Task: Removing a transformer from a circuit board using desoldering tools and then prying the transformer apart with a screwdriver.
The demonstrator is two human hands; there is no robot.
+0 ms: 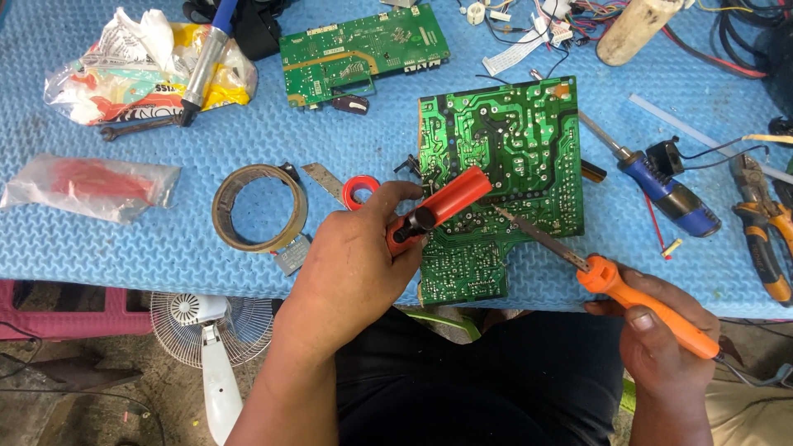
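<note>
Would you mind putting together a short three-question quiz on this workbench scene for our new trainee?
1. True or false: the right hand holds an orange-handled soldering iron whose tip reaches the large green circuit board.
2. Which tool does the left hand hold? A) pliers B) a red desoldering pump C) a wrench
3. Fill in: the roll of brown tape lies on the blue ____.

Key: 1 true; 2 B; 3 mat.
</note>
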